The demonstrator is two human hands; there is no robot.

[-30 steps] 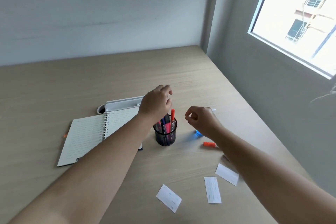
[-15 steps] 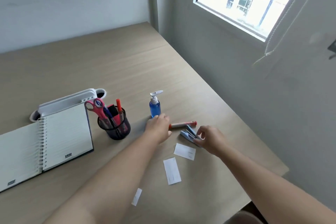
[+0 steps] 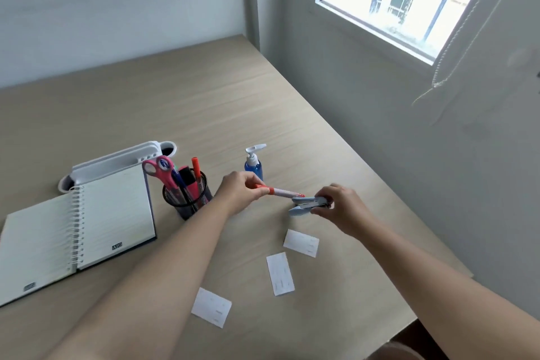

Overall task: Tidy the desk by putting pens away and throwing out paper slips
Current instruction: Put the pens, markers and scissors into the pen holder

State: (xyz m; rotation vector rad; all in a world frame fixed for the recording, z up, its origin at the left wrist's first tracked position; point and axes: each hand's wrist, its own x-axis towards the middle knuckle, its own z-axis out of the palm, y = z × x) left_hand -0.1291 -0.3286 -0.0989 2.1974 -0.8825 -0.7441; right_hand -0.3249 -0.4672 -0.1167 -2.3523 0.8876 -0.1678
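My left hand [image 3: 239,193] grips one end of an orange and white pen [image 3: 282,192], held level just above the desk. My right hand [image 3: 340,207] is closed on a light blue stapler [image 3: 308,204] right beside the pen's tip. A black mesh pen cup [image 3: 187,199] to the left holds pink scissors, a red pen and other markers. Three white paper slips lie on the desk in front of my hands: one [image 3: 301,242] near the stapler, one [image 3: 280,273] lower down, one [image 3: 211,307] nearest me.
An open spiral notebook [image 3: 73,234] lies at the left, with a white desk organiser [image 3: 117,162] behind it. A blue pump bottle [image 3: 253,165] stands behind my left hand. The desk [image 3: 204,102] ends at the right edge by the grey wall under a window.
My left hand has lifted the orange pen off the desk. My right hand has picked up the blue stapler. The view has shifted slightly.
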